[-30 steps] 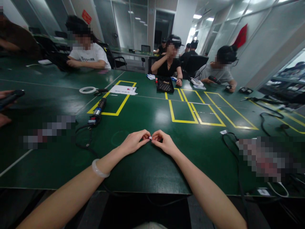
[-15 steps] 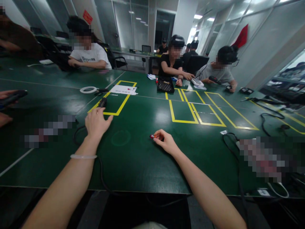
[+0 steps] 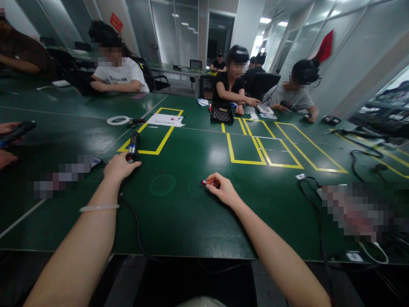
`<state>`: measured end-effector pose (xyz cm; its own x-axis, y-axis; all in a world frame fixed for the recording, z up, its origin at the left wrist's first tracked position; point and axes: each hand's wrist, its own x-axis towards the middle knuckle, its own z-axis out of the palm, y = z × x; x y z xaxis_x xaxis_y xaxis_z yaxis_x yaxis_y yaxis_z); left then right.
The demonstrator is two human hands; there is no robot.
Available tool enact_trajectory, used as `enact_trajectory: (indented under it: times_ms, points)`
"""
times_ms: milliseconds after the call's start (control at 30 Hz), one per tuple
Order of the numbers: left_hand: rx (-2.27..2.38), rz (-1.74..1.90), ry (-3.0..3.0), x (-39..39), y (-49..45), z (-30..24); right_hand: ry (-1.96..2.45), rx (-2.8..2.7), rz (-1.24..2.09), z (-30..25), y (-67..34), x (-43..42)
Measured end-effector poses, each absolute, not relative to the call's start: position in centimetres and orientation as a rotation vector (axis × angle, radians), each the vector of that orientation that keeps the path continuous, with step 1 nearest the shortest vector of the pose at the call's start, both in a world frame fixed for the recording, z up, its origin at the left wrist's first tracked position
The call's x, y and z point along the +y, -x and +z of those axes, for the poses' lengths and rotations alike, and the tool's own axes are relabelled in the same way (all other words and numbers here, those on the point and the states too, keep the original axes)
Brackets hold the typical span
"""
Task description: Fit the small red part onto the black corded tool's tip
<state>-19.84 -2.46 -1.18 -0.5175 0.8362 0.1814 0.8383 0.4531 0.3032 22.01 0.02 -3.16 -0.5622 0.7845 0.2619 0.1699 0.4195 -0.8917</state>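
My left hand is at the near end of a dark cylindrical handheld tool with a blue band, lying on the green table. Its thumb is stretched to the right and the fingers look apart; whether a fingertip touches the tool cannot be seen. A white bangle circles that wrist. My right hand rests low over the table, with thumb and fingertips pinched on a small red and orange piece. Its far end sticks out to the left; its exact kind is too small to make out.
A black cable runs over the near edge. Yellow tape outlines mark the table, with a white paper and coiled white cable beyond. Co-workers sit opposite, near a black tray; another person's hands are at far left.
My left hand has drawn back toward me and slightly left, uncovering more of the dark cylindrical tool. My right hand keeps its pinch in nearly the same place.
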Motion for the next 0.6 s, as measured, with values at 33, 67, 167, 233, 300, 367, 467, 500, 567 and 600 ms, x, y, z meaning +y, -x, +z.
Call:
enact_trajectory:
  times_ms: [33,67,167,233,300,367,467,500,567,600]
  points:
    - [-2.676,-0.546,1.555,-2.5,19.3,-1.1,0.81,-1.991,1.135,-3.1,-22.0,0.0]
    - [-2.68,-0.52,1.564,-2.5,18.7,-1.0,0.816,-1.995,1.128,-3.1,-22.0,0.0]
    - [-2.635,-0.444,1.617,-2.5,16.1,-0.6,0.834,-2.002,1.105,-3.0,-22.0,0.0]
    - [-2.583,-0.411,1.673,-2.6,13.8,-0.5,0.837,-2.001,1.094,-3.0,-21.9,0.0]
    - [-2.537,-0.387,1.736,-2.7,11.3,-0.3,0.832,-2.0,1.086,-3.0,-21.9,0.0]
    - [-2.476,-0.376,1.818,-2.8,8.6,-0.3,0.834,-2.001,1.071,-3.1,-21.9,0.0]
    - [-2.334,-0.376,1.975,-3.3,4.5,-0.3,0.854,-2.011,1.035,-3.1,-21.9,0.1]
    - [-2.282,-0.375,2.022,-3.5,3.2,-0.3,0.863,-2.017,1.017,-3.1,-21.9,0.1]
    - [-2.188,-0.376,2.104,-4.0,0.8,-0.3,0.89,-2.034,0.975,-3.1,-21.9,0.2]
    - [-2.146,-0.381,2.145,-4.3,-0.2,-0.3,0.906,-2.043,0.951,-3.1,-21.9,0.2]
